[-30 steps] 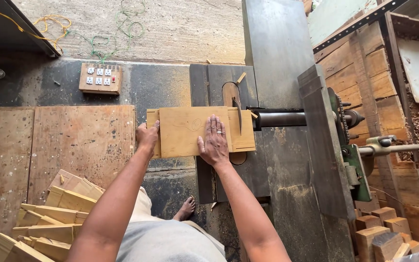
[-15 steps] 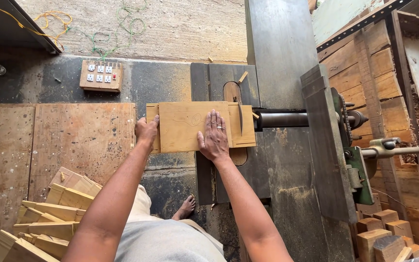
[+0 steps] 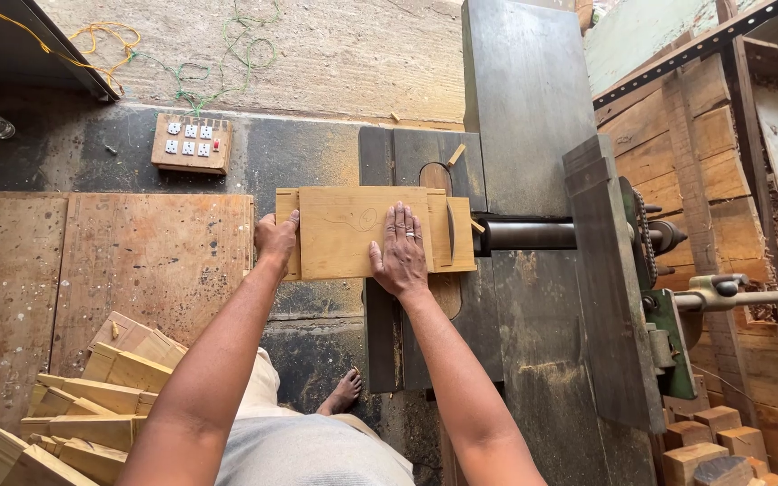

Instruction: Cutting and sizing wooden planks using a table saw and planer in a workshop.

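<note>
head view: both hands (left (image 3: 275, 238), right (image 3: 401, 255)) pressing board (image 3: 353, 232).

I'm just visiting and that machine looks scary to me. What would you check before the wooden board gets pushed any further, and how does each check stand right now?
1. Left hand grips the end of the wooden board: ok.
2. Right hand lies flat on the board, fingers spread: ok.
3. Board lies flat on the dark machine table: ok.
4. Fingers clear of the cutter: cannot tell, no blade shows.
5. Machine running or stopped: cannot tell.
6. Footing: a bare foot beside the machine base: not ok.
</note>
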